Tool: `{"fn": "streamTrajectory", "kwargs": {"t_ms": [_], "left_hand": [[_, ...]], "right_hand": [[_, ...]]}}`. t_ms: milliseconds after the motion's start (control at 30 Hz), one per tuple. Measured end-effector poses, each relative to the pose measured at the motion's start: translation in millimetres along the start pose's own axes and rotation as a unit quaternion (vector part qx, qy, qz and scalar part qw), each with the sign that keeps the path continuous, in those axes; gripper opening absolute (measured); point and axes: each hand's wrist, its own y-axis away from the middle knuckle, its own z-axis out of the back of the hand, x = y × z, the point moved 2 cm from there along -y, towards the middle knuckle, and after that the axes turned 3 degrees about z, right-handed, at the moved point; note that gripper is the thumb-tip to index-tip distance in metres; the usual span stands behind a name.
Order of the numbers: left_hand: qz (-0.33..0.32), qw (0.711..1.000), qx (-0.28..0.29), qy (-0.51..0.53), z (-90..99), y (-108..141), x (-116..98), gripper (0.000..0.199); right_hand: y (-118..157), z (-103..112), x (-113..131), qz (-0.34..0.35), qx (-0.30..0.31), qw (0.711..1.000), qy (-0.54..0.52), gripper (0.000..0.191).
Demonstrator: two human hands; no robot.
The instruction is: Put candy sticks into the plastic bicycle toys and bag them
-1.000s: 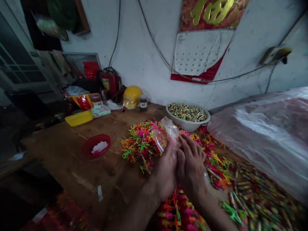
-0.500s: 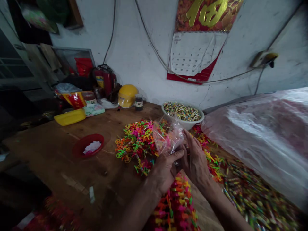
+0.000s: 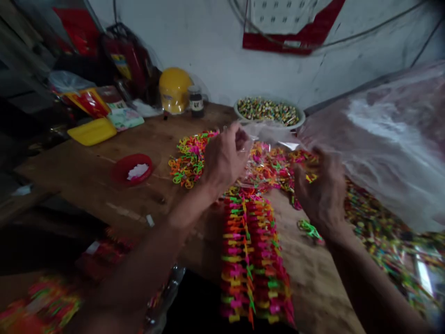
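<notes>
My left hand (image 3: pixel 227 155) is closed, pinching the edge of a clear plastic bag (image 3: pixel 269 132). The bag is stretched to the right above a heap of small bright plastic pieces (image 3: pixel 189 162) in pink, orange, yellow and green. My right hand (image 3: pixel 323 192) is near the bag's right side, its fingers bent and smeared by motion; whether it touches the bag I cannot tell. Below and between my hands lie long neat rows of similar bright pieces (image 3: pixel 250 260), which reach the near table edge. A small green piece (image 3: pixel 309 228) rests beside my right wrist.
At the back stands a bowl (image 3: pixel 302 121) full of short patterned sticks. More sticks (image 3: pixel 378 232) are spread at right, under a big translucent plastic sheet (image 3: pixel 392 134). On the left are a red dish (image 3: pixel 120 169), a yellow tray (image 3: pixel 92 132), a yellow helmet (image 3: pixel 175 88) and a jar (image 3: pixel 196 102).
My hands were together around the plastic bag; now they are apart, the right one farther right. The bag has been spread out flatter. The camera has tilted down, showing more of the rows.
</notes>
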Motion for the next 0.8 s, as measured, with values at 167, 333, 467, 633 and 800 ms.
{"fn": "streamTrajectory", "kwargs": {"t_ms": [167,333,467,633,800], "left_hand": [[-0.155,0.961,0.068,-0.217,-22.4,2,-36,0.020],[-0.204,0.925,0.119,-0.298,-29.0,8,-46,0.031],[-0.191,0.896,0.136,-0.377,-10.4,6,-20,0.030],[-0.090,0.940,0.095,-0.316,13.8,19,34,0.012],[0.386,0.893,0.043,0.229,10.6,54,104,0.020]], "right_hand": [[-25,6,52,0.145,0.008,0.983,0.113,0.074],[-52,-15,21,0.087,0.107,0.976,0.171,0.061],[-42,-14,-25,0.069,0.153,0.966,0.195,0.055],[5,-13,-62,-0.096,0.125,0.985,0.073,0.034],[48,-46,-71,-0.408,0.105,0.843,-0.335,0.029]]}}
